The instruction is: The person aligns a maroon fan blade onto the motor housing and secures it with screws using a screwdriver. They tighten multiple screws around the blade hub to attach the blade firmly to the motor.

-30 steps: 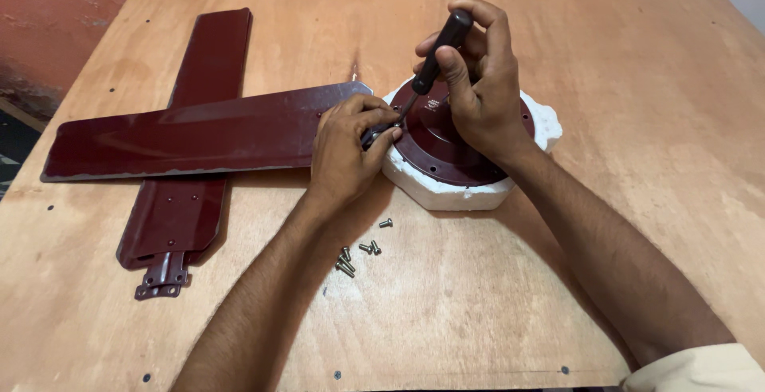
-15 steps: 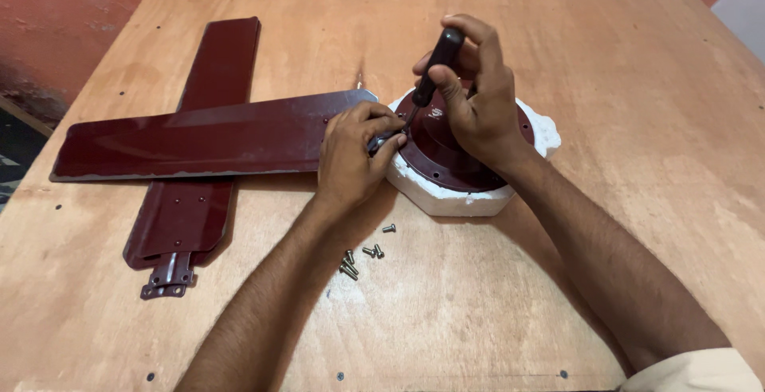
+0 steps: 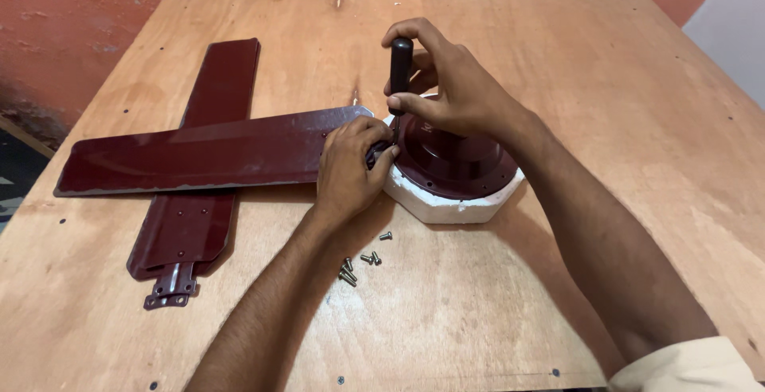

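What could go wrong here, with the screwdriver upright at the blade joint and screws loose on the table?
1. The right hand grips the screwdriver upright right beside the left hand; a slip could likely jab those fingers.
2. The loose screws lie by the left forearm and could be swept off the table.
3. The long blade lies across the second blade unsupported; it may swing and misalign the joint at the fan motor.
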